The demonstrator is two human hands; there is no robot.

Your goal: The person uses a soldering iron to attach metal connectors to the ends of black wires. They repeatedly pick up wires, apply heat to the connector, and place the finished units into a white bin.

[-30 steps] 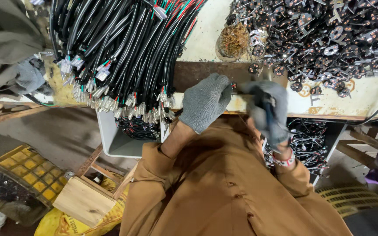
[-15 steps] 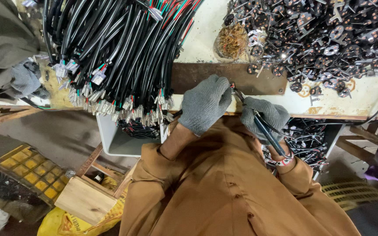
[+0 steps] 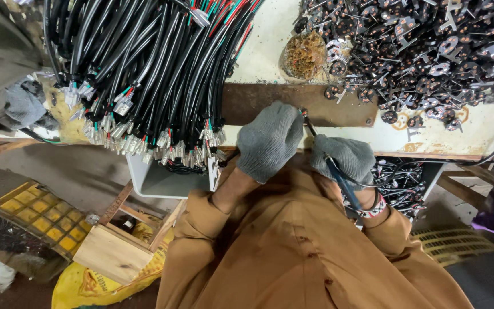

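Note:
Both my hands wear grey knit gloves and work at the front edge of a workbench. My left hand (image 3: 269, 140) is closed over something small at the rusty metal plate (image 3: 338, 106); what it grips is hidden. My right hand (image 3: 345, 158) holds a thin dark soldering-iron-like tool (image 3: 331, 166), its tip pointing up-left to my left hand's fingertips. A big bundle of black cables (image 3: 144, 74) with stripped coloured ends and small connectors hangs over the bench edge to the left.
A heap of small dark metal parts (image 3: 424, 46) covers the bench at the upper right. A brownish wire-wool pad (image 3: 306, 54) lies behind the plate. Below the bench sit a white bin (image 3: 155, 180), a wooden box (image 3: 112, 252), a yellow crate (image 3: 27, 214) and a bin of cables (image 3: 398, 183).
My right hand has drawn the tool back, so its tip now meets my left fingertips at the plate. My left hand has stayed almost still.

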